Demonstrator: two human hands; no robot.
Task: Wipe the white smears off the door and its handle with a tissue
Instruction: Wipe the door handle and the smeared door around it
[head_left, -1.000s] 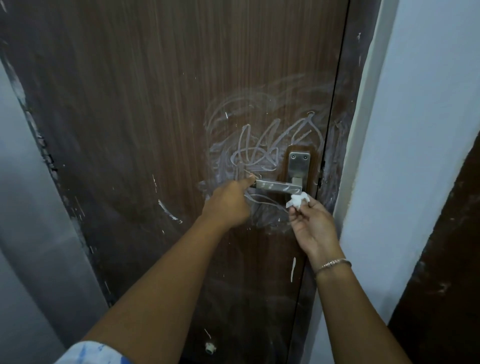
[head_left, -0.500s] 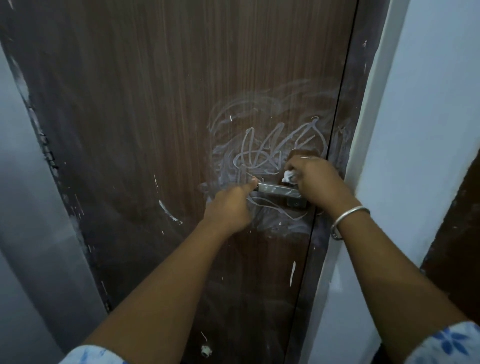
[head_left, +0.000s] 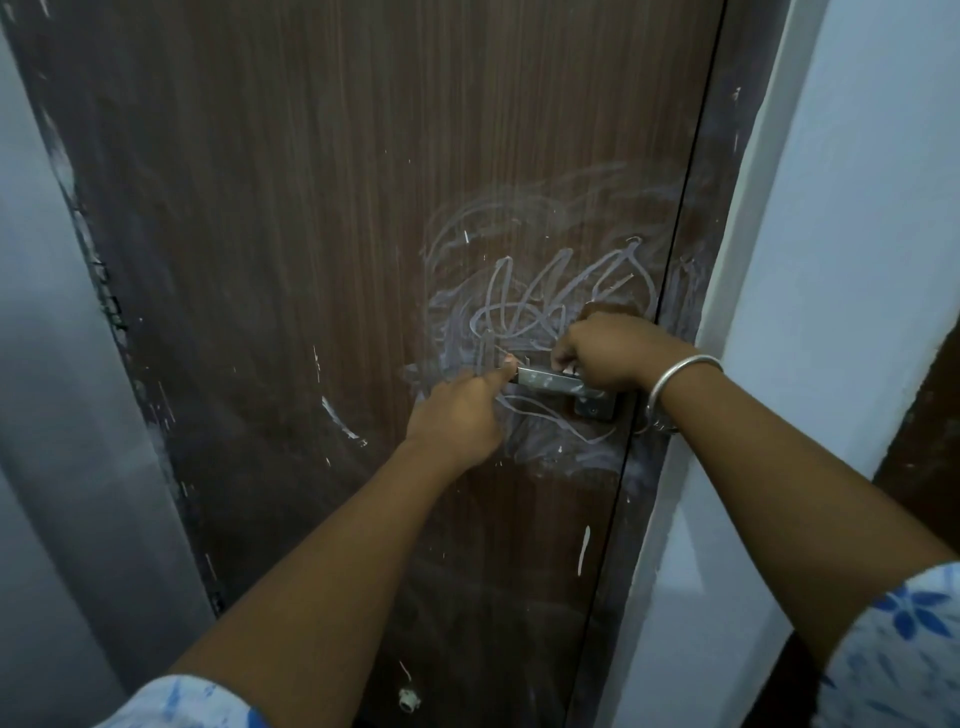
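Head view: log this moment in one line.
phase: wiping handle | left hand: pinches handle tip | right hand: presses tissue onto handle | smears: on door around handle

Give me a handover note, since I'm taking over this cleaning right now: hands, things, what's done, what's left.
The left hand pinches the free end of the handle, steadying it.
The right hand is curled over the handle's other end and grips the tissue. Only a white scrap of it shows under the fingers.
Done: no clean patch is visible yet.
Left: wipe the handle, then the white smears on the door above, beside and below the handle.
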